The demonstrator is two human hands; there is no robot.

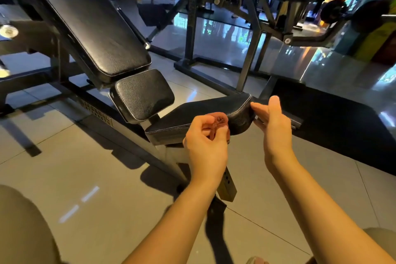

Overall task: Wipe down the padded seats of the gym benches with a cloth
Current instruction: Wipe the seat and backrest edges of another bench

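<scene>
The left hand (206, 146) is curled shut around a small reddish-pink cloth (216, 121) – the fingers are bunched over it and only a crumpled bit of fabric sticks up above the knuckles. The cloth sits against the near edge of the black padded seat (205, 111), about midway along that edge, touching or just over the pad; which of the two I cannot tell.

The right hand (273, 123) is spread, fingers fairly straight and held together, thumb up. Its fingertips (256, 106) touch the right-hand corner of the seat, where the stitched edge rounds off. It holds nothing.

The seat is tilted, its right end higher than its left. Just to its left stands a smaller black pad (143, 94), angled up, and above that the long black backrest (90, 25) slopes away to the upper left. All three sit on a dark metal bench frame (128, 126) resting on a pale tiled floor (85, 178). A black rubber mat (334, 126) lies behind the right hand, and other gym machines (246, 6) stand farther back – blurred
</scene>
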